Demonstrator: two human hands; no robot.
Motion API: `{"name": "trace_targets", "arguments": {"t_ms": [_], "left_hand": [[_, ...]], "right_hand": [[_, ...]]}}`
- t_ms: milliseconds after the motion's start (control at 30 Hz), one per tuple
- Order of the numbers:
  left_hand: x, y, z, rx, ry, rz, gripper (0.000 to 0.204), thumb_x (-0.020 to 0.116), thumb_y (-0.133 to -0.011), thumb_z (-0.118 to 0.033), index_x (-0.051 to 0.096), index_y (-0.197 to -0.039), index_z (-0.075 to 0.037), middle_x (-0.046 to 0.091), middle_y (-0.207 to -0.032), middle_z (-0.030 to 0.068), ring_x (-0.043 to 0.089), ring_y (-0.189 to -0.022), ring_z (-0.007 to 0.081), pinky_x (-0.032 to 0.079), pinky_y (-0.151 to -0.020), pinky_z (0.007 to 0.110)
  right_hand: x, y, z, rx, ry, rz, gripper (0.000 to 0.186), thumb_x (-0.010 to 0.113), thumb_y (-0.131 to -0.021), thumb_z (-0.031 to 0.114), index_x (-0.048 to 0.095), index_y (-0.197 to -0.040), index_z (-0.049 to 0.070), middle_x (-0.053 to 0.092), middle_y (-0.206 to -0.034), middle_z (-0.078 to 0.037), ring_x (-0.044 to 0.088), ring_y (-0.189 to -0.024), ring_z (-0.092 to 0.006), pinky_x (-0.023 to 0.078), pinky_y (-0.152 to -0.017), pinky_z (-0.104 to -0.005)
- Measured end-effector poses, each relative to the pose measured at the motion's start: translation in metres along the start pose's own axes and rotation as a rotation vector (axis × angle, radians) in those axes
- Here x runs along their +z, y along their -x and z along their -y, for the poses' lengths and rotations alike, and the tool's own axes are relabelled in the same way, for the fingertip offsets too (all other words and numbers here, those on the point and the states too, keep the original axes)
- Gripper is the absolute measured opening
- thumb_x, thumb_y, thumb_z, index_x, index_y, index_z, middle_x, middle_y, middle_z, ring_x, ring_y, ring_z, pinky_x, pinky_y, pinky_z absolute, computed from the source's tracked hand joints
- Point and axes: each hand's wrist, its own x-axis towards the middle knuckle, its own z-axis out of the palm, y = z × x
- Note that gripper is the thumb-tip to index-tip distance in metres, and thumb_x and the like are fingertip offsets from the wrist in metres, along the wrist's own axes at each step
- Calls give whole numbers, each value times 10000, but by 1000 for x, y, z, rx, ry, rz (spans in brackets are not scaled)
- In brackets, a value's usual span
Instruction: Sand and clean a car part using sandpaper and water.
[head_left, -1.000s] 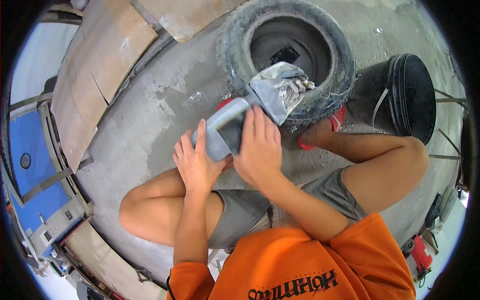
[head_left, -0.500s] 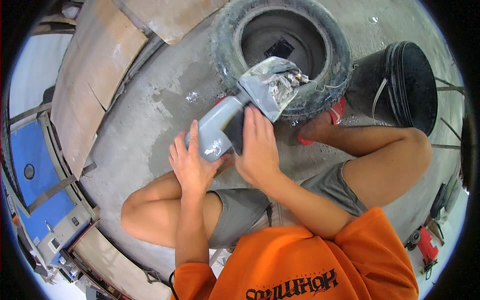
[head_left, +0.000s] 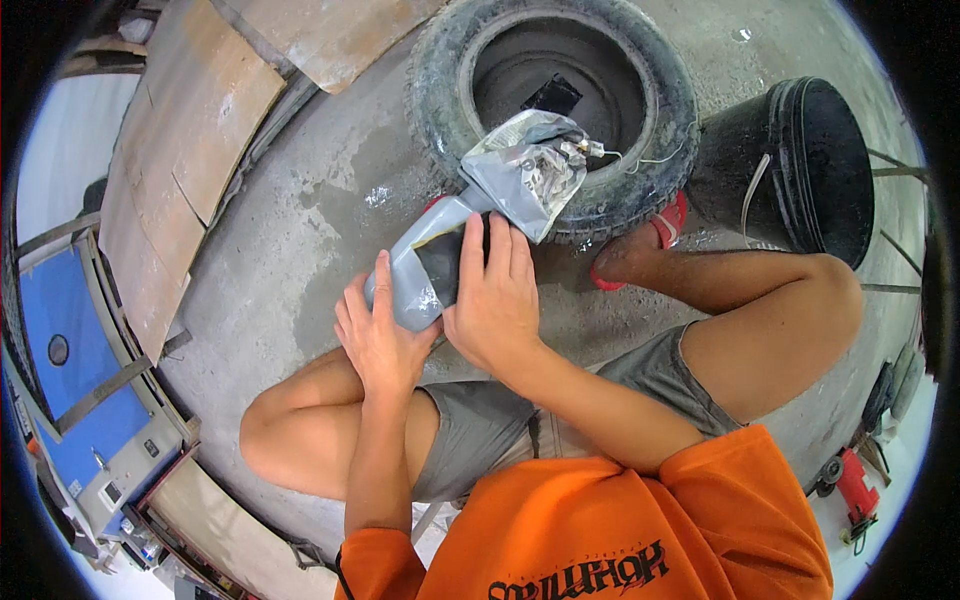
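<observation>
My left hand (head_left: 380, 335) grips the lower end of a smooth, wet grey curved part (head_left: 408, 285). Its far end is wrapped in crumpled plastic and printed paper (head_left: 525, 170) and points up toward the tire. A dark sheet that looks like sandpaper (head_left: 438, 265) lies against the part's right side, bent over its surface. Over that sheet, my right hand (head_left: 495, 305) presses with fingers together and stretched forward, the thumb low near the part's bottom end. The underside of the part is hidden.
A wet tire (head_left: 440, 85) lies on the concrete floor (head_left: 290, 260) ahead, with a black piece (head_left: 553, 95) inside it. A black bucket (head_left: 740, 165) stands to its right. Brown boards (head_left: 190, 130) lie at left, near a blue panel (head_left: 70, 340). My bent legs flank the work.
My right hand has slid a little left and down along the grey part. More of the dark sheet shows now. The part has shifted slightly left in view.
</observation>
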Motion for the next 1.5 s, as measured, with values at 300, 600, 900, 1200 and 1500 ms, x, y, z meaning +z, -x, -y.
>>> {"name": "trace_targets", "arguments": {"t_ms": [300,600,900,1200,1500], "left_hand": [[-6,1,-6,39,-74,-41,1048,980,-523,-304,549,-1473,-207,551,-1303,132,547,-1156,361,445,-969,501],[-17,-7,-9,238,-86,-246,973,975,-510,-339,600,-1398,-208,572,-1293,124,575,-1138,337,431,-939,515],[-6,8,-8,216,-105,-287,1002,962,-477,-396,622,-1395,-182,576,-1294,134,563,-1130,352,408,-979,490],[-2,7,-7,222,-114,-327,965,953,-493,-403,622,-1376,-197,583,-1296,139,575,-1137,354,434,-946,514],[1,8,-7,224,-133,-325,1018,962,-471,-387,594,-1400,-192,580,-1296,130,575,-1127,356,431,-951,511]], "right_hand": [[-5,-25,2,-152,-31,1,936,796,-686,132,364,-1462,-163,381,-1518,-361,428,-1367,-510,363,-1166,-524],[-32,-59,27,-35,209,93,861,774,-713,268,440,-1390,-146,534,-1333,-267,520,-1218,-382,419,-1081,-412],[-27,-79,37,-113,328,72,463,766,-792,301,590,-1048,-42,631,-1076,-203,599,-1035,-327,496,-887,-403],[-29,-72,38,31,242,126,541,790,-771,313,584,-1083,-79,597,-1058,-196,567,-1050,-326,474,-920,-391],[-19,-61,29,-4,48,8,553,777,-774,262,557,-1160,-66,568,-1149,-210,536,-1099,-360,443,-971,-422]]}}
